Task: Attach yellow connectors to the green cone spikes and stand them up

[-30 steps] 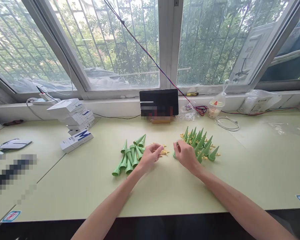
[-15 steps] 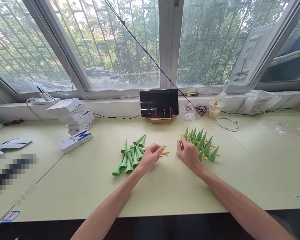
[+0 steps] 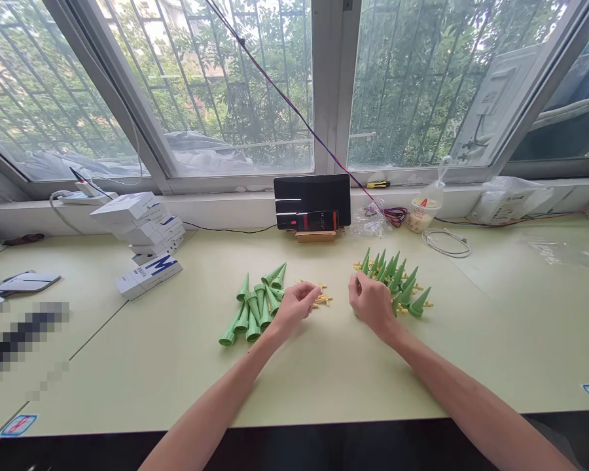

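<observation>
My left hand is closed, thumb and fingertips together, just right of a loose pile of green cone-shaped spikes. Small yellow branched pieces lie beside and behind its fingertips. Whatever those fingertips may pinch is too small to make out. My right hand has its fingers curled at the left edge of a group of upright green cones with yellow pieces sticking out at their bases. Its fingers hide anything inside the grip.
A phone leans against a black tablet-like panel at the back. White boxes are stacked on the left. A bagged cup and a coiled white cable are at the back right.
My right hand has shifted very slightly, and the bit of green beside its fingers no longer shows. My left hand stays in place, still pinched.
</observation>
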### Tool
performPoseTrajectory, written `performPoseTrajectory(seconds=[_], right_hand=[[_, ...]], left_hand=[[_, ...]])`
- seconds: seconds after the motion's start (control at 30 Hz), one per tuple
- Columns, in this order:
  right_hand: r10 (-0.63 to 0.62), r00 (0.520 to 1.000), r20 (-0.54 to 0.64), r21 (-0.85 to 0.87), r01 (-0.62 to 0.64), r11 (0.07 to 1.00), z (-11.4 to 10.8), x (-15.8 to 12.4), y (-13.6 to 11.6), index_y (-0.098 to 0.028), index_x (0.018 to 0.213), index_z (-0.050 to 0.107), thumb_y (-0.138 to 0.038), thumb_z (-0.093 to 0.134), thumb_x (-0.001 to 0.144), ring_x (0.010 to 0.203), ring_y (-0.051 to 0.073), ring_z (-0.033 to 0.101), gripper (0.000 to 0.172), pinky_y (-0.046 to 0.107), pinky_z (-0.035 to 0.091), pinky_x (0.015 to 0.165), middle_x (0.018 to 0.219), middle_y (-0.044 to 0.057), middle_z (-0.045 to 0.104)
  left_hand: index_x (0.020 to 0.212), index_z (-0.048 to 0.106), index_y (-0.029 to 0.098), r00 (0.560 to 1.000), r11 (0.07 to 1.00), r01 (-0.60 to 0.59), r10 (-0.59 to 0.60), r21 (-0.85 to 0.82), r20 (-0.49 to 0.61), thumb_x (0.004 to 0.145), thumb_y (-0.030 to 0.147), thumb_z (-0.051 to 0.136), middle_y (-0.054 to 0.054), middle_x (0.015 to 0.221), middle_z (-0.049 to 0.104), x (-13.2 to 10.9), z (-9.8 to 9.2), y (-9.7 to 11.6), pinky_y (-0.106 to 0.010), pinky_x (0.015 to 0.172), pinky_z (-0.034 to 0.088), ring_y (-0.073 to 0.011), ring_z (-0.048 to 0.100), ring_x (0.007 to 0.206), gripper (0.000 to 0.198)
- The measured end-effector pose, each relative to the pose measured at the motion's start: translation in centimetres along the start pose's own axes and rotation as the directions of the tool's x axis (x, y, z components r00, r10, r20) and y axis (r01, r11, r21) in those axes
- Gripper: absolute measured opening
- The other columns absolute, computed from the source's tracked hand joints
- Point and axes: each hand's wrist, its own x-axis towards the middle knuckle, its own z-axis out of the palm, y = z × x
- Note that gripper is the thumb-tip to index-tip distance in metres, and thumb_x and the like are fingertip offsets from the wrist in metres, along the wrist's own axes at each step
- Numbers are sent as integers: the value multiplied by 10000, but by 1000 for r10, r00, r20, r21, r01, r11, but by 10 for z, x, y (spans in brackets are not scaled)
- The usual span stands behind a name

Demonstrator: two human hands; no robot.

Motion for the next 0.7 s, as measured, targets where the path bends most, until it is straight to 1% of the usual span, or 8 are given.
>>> performPoseTrajectory(seconds=[0.1,0.27,0.4,0.5,0.6,0.7], right_hand=[[-1,1000,-23,-22,0,1000,1,0,1,-182,629,464,-258,400,929,420,92,301,316,225,175,487,467,-37,405],[-10,999,-52,-9,10,1000,2,0,1,-175,652,520,-256,423,925,424,94,374,301,222,198,490,481,-26,474],[-19,994,-107,17,21,1000,2,0,1,-171,708,585,-258,456,915,428,95,422,259,217,219,480,503,-23,525],[-36,986,-164,34,42,999,2,0,1,-170,717,605,-265,470,916,419,92,429,258,215,236,471,483,-31,508],[-57,968,-244,54,73,996,0,-1,0,-169,700,613,-275,462,928,415,92,427,293,214,266,471,460,-33,476],[-81,943,-322,77,111,991,-3,-5,-2,-177,661,600,-297,450,937,397,92,383,336,220,296,473,423,-43,414]], left_hand=[[751,613,161,1000,1000,-2,2,8,-5,783,525,673,53,593,373,0,0,1,-213,457,198,-45,285,483,370],[766,618,163,1000,1000,-6,6,18,-7,794,521,663,43,613,412,0,0,0,-209,460,218,-45,301,491,361],[770,618,157,1000,1000,-3,3,21,-8,792,519,665,42,612,413,0,0,0,-206,456,217,-42,307,488,365],[760,607,156,1000,1000,0,0,12,-9,780,519,677,45,604,408,-1,1,1,-204,451,207,-41,308,481,370],[751,604,155,1000,1000,0,0,9,-9,772,520,684,48,592,397,-1,1,3,-205,445,190,-40,302,473,373],[748,609,156,1000,1000,-10,11,14,-11,769,527,682,47,586,394,-1,2,2,-207,443,190,-42,299,470,378]])
